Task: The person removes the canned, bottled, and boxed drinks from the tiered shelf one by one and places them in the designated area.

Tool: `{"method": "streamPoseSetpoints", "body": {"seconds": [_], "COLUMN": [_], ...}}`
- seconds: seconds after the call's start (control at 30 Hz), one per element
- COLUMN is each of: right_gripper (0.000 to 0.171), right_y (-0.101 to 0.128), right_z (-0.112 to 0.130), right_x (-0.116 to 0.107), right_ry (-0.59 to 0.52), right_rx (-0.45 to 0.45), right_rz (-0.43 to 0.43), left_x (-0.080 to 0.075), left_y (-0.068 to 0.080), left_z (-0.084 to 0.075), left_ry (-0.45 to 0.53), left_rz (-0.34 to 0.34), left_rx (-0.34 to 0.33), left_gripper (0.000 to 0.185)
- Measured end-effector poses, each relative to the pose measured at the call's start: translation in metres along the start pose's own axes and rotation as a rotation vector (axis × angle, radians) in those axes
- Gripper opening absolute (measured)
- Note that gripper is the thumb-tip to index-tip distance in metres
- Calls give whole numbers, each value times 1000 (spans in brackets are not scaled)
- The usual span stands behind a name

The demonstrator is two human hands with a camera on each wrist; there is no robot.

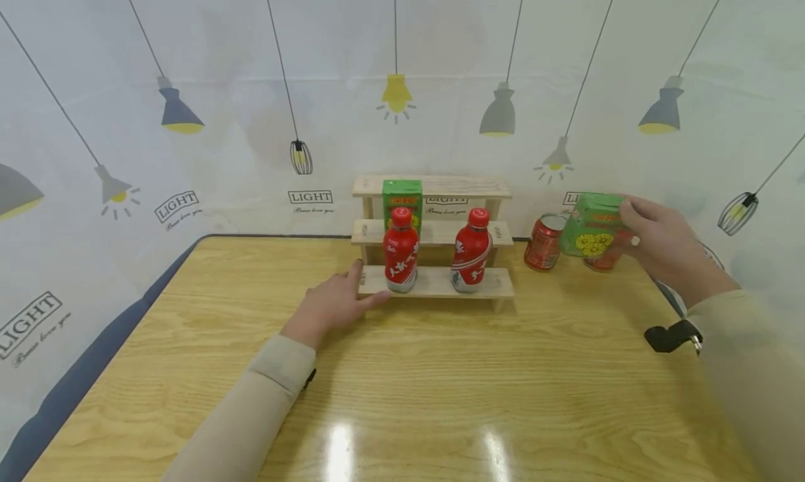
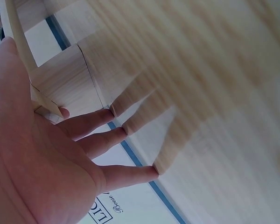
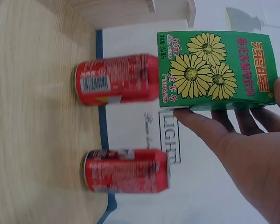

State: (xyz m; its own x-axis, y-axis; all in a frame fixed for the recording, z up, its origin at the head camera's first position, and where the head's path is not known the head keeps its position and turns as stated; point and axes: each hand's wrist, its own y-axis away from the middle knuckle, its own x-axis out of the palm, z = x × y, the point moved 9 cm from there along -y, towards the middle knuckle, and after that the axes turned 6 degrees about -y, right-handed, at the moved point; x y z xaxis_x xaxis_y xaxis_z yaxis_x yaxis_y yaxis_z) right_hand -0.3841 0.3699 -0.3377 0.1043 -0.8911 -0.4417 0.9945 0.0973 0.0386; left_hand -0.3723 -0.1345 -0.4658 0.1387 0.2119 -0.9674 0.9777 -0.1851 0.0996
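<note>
A small three-tier wooden shelf (image 1: 434,281) stands at the table's back. My left hand (image 1: 332,302) holds the left end of its lowest board, thumb along the front edge and index finger at the rear corner. In the left wrist view the other fingers (image 2: 135,172) reach straight down, tips at the tabletop. My right hand (image 1: 660,237) grips a green drink carton (image 3: 214,70) with yellow flowers, raised in front of two red cans (image 3: 119,80). Another green carton (image 1: 402,187) is on the middle tier. Two red bottles (image 1: 401,255) stand on the lowest board.
Behind the table (image 1: 402,370) hangs a pale backdrop (image 1: 339,105) printed with lamps. The red cans stand right of the shelf near the back edge. A black object (image 1: 670,337) shows beside my right sleeve.
</note>
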Motion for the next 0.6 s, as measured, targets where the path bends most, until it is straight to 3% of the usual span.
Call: {"method": "streamPoseSetpoints", "body": {"seconds": [0.17, 0.43, 0.5, 0.6], "right_gripper": [87, 79, 78, 77], "right_y": [9, 22, 25, 31], "right_z": [-24, -69, -78, -92], "right_x": [-15, -32, -34, -37], "right_ry": [-41, -367, -391, -331], "right_rx": [20, 3, -1, -7], "right_rz": [31, 41, 47, 48], "left_x": [1, 3, 2, 1], "left_y": [-1, -1, -1, -1], "left_z": [-1, -2, -2, -3], "left_ry": [3, 2, 5, 10], "left_rz": [0, 9, 9, 10], "left_rx": [4, 2, 0, -4], "left_gripper": [124, 127, 127, 125]}}
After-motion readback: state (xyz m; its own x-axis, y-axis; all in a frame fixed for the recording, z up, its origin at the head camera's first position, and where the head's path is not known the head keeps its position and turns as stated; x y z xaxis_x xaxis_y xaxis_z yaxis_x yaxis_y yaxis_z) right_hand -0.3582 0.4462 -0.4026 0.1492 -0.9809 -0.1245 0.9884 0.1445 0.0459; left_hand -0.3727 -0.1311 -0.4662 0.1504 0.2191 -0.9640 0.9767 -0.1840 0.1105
